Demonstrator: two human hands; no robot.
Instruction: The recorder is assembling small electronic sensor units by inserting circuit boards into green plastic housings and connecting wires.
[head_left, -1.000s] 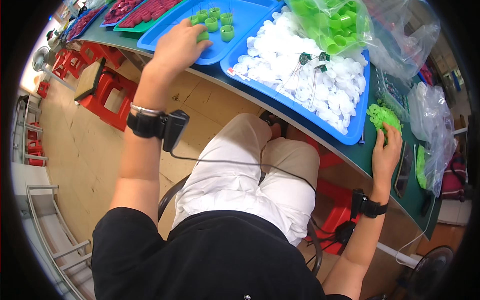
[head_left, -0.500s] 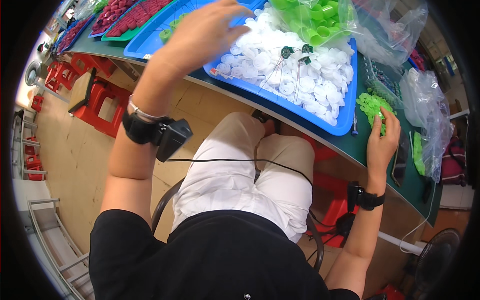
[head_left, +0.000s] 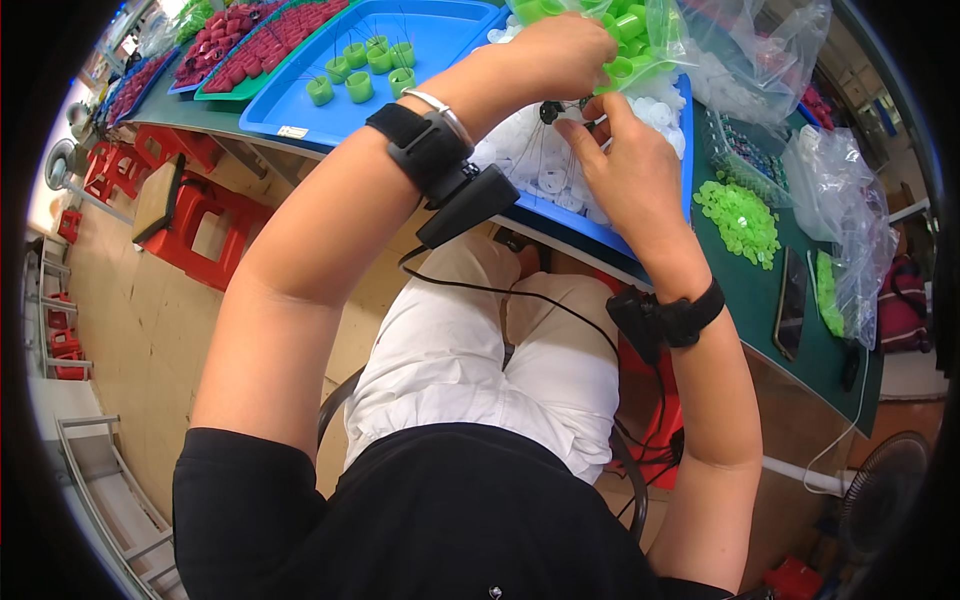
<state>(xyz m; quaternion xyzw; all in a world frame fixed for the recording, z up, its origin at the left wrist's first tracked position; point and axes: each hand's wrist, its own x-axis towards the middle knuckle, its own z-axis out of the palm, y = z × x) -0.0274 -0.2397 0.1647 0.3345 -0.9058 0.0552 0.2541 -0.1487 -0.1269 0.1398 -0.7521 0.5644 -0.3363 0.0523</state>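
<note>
Both hands meet over the far end of the blue tray (head_left: 655, 232), above its heap of white discs (head_left: 545, 170).

Left hand (head_left: 560, 50): knuckles up, fingers curled down at the mouth of the clear bag (head_left: 700, 40) of green caps (head_left: 625, 45). It looks closed on something small, but the fingertips are hidden, so I cannot tell what, or whether anything, is gripped.

Right hand (head_left: 625, 165): thumb and forefinger pinched together just under the left hand, at a small dark piece (head_left: 549, 110). Whether the pinch is on that piece or on a cap beside it is not clear.

The dark piece sits between the two hands, over the disc heap, touching or nearly touching the right fingertips. Too small to read a long axis or which way it faces.

Handling, as a judgement: caps and discs look like thin moulded plastic; light, stiff, smooth, likely to skitter if nudged. A cap is best taken by the rim, thumb opposite finger; a disc by its edge. The bag is soft film and will sag.

Around: a second blue tray (head_left: 420, 60) to the left holds several green caps (head_left: 360, 70) standing upright, open end up. Loose green bits (head_left: 742, 215) lie on the green worktop (head_left: 790, 300) right of the tray, a phone (head_left: 790, 318) nearer its front edge. Red pieces fill trays (head_left: 255, 35) at the far left corner.
</note>
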